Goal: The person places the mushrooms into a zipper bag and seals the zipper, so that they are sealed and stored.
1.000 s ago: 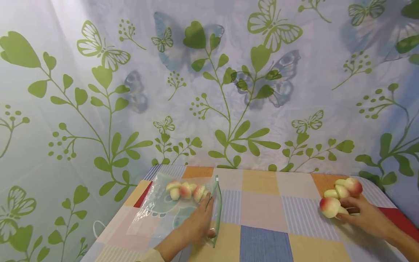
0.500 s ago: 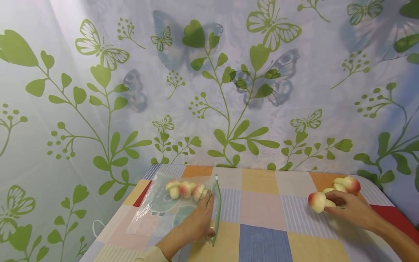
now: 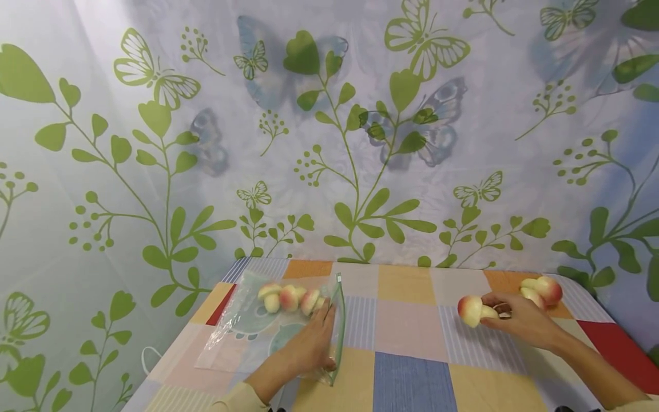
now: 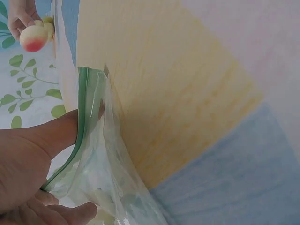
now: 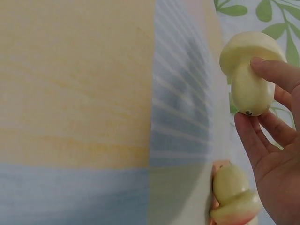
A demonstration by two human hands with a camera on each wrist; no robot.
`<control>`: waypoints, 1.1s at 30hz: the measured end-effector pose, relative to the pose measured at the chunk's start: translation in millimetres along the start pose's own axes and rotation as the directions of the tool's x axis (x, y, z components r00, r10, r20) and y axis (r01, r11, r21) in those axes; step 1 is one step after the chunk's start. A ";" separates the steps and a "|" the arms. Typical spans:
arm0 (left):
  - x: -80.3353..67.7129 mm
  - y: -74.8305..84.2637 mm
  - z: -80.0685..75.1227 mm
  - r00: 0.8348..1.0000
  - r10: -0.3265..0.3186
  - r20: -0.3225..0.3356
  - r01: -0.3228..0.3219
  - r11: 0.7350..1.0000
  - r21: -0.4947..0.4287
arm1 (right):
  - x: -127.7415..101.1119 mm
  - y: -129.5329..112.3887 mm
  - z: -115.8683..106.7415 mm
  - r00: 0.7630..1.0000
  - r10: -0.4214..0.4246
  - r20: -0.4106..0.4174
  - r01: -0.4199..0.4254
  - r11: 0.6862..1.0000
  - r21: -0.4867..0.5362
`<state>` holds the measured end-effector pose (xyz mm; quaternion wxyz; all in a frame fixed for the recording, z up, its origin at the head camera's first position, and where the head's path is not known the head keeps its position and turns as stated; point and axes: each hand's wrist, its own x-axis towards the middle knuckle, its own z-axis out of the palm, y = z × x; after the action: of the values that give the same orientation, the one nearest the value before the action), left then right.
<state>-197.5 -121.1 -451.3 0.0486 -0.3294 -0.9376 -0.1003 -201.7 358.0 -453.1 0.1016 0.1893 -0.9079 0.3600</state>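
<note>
1. Toy mushroom [image 3: 472, 311] pinched in right hand [image 3: 517, 321] above checked tablecloth [image 3: 412, 320]; long axis roughly level, red cap pointing left toward the bag.
2. Left hand [image 3: 309, 349] gripping green zip edge of plastic bag [image 3: 257, 326], well apart from the mushroom.

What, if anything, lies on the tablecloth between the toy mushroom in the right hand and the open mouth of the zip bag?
Nothing visible: only bare checked tablecloth separates the toy mushroom, pinched by the right hand, from the zip bag, whose mouth the left hand holds open.
</note>
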 end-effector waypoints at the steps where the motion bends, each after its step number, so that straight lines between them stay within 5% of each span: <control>1: 0.3 0.1 -0.1 1.000 0.001 0.001 -0.001 1.000 0.010 | 1.5 -1.0 1.6 1.000 -0.001 0.007 0.001 1.000 0.005; 33: 6.7 1.2 2.1 1.000 0.000 0.031 -0.003 0.996 0.090 | 59.4 -40.4 48.8 0.993 -0.009 0.121 -0.004 0.994 0.106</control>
<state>-202.0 -115.7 -452.1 0.0491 -0.3290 -0.9416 -0.0530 -241.1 281.1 -444.3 0.0364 0.2170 -0.8918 0.3954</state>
